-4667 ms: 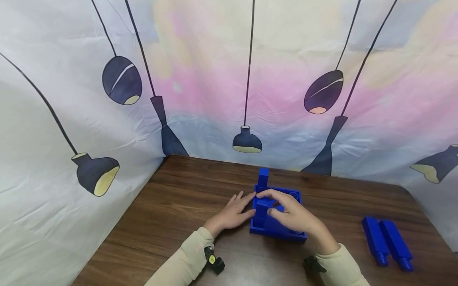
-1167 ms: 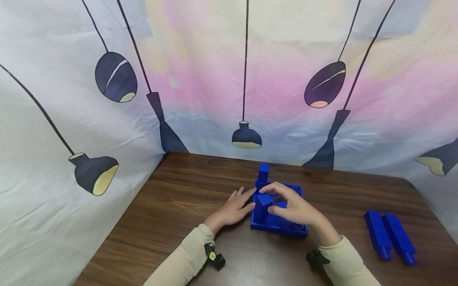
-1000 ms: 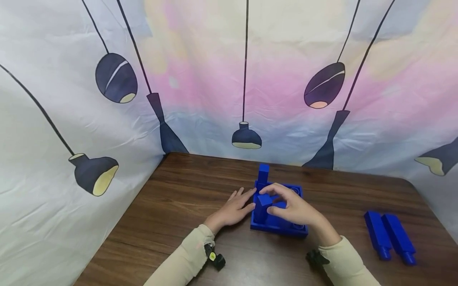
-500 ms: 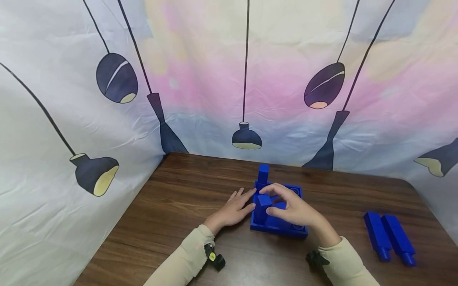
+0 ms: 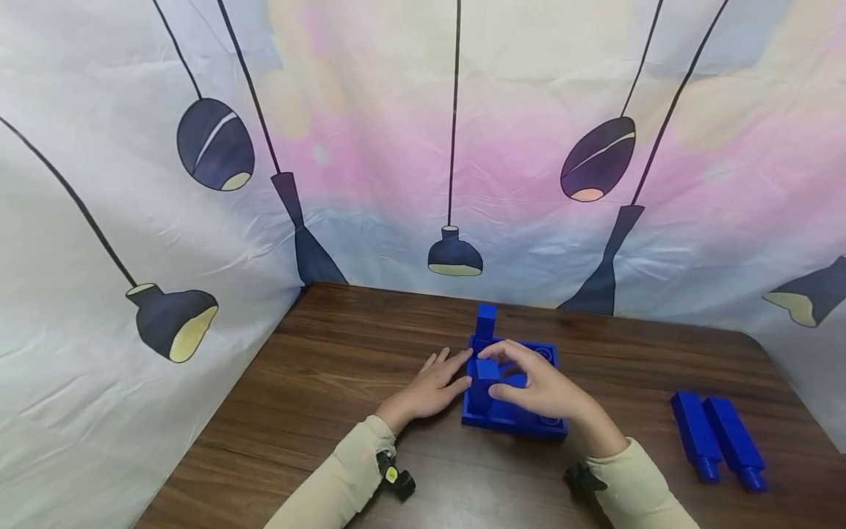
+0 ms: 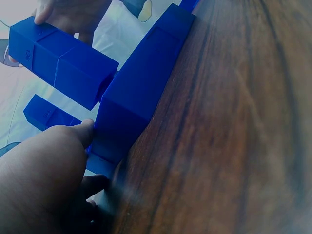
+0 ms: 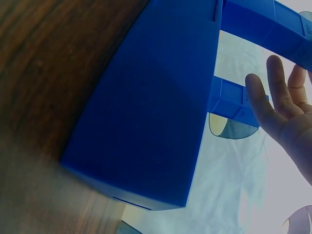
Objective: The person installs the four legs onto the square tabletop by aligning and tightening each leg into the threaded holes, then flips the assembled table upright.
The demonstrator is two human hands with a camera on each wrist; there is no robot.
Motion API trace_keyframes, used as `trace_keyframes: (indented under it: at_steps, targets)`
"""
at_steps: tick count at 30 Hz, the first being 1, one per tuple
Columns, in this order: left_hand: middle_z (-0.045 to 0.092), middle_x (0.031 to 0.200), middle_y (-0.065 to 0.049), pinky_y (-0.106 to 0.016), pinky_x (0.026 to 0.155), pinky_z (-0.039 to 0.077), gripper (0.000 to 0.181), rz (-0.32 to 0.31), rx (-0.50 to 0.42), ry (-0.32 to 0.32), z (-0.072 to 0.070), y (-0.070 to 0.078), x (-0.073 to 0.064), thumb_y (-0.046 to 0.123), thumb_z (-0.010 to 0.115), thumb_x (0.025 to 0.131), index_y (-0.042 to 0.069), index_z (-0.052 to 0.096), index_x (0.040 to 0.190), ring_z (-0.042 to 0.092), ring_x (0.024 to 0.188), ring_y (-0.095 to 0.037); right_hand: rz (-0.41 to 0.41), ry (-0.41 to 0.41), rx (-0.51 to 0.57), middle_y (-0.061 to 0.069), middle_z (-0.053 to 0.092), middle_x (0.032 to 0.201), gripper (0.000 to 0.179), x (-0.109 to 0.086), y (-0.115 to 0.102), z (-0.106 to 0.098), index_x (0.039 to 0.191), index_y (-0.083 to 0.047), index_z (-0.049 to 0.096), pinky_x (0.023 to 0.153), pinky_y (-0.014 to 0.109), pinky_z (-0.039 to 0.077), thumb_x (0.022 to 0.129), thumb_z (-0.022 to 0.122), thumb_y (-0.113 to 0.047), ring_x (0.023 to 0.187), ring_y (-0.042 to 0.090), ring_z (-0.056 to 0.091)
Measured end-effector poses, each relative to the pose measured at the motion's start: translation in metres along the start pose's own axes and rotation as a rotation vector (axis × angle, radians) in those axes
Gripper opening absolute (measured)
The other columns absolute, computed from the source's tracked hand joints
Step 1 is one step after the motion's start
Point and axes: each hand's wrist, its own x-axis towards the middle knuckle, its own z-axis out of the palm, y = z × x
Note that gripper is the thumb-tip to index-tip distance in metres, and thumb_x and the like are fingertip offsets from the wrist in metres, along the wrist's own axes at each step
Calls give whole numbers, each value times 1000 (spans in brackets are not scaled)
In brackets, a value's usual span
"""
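A blue tabletop (image 5: 548, 433), underside up with a raised rim and round corner sockets, lies on the wooden table. Two square blue legs rise from its left corners: a near leg (image 5: 485, 389) and a far leg (image 5: 485, 322). My right hand (image 5: 545, 386) holds the top of the near leg between thumb and finger, and its other fingers (image 7: 277, 78) are spread away from it in the right wrist view. Fairly straight, my left hand (image 5: 426, 393) touches the tabletop's left side, the thumb against its wall (image 6: 119, 129) in the left wrist view.
Two more legs, a left one (image 5: 697, 437) and a right one (image 5: 734, 444), lie side by side at the right, round ends toward me. Brown wooden table (image 5: 344, 345) surrounds everything. A cloth backdrop (image 5: 383, 184) with printed lamps hangs behind.
The near leg has turned about its upright axis; its top face now sits squarer to me than a second ago. The right hand shifts only slightly, and the left hand stays in place.
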Motion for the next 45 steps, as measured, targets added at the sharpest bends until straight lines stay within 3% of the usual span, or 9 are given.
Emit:
trace_keyframes:
  at_steps: [4, 18, 28, 37, 45]
  targets:
    - [31, 171, -10, -56, 129, 2, 63, 1, 6, 0, 0, -1, -1, 45, 41, 114, 16, 28, 169, 7, 162, -37, 3, -2, -5, 9, 61, 141, 43, 0, 0, 1, 141, -11, 59, 101, 52, 54, 101, 74, -14, 124, 30, 61]
    - [32, 171, -10, -56, 129, 3, 64, 4, 1, 3, 2, -3, -1, 46, 41, 114, 16, 28, 169, 7, 162, -37, -2, -22, -4, 10, 58, 146, 49, 0, 1, 4, 144, -4, 57, 99, 51, 56, 99, 76, -14, 127, 28, 61]
    - [32, 171, -10, -56, 129, 3, 63, -2, 17, 5, 1, -1, 0, 46, 41, 114, 17, 28, 169, 7, 162, -37, 24, -28, -27, 10, 57, 148, 51, 1, 0, 3, 148, -9, 57, 98, 48, 56, 101, 75, -19, 123, 27, 61]
    - [31, 171, -10, -55, 130, 2, 63, -1, 14, 0, 0, -1, 0, 45, 41, 114, 16, 28, 169, 7, 162, -36, 26, -59, -25, 12, 54, 150, 54, 1, 0, 4, 148, -9, 56, 98, 48, 54, 96, 71, -3, 124, 27, 59]
    - [31, 171, -9, -54, 130, 2, 63, 2, 12, -4, 0, -1, 0, 44, 41, 115, 17, 27, 169, 6, 162, -36, 25, -68, 10, 15, 54, 150, 52, 2, 0, 3, 147, -9, 55, 98, 48, 56, 99, 74, -10, 125, 30, 60]
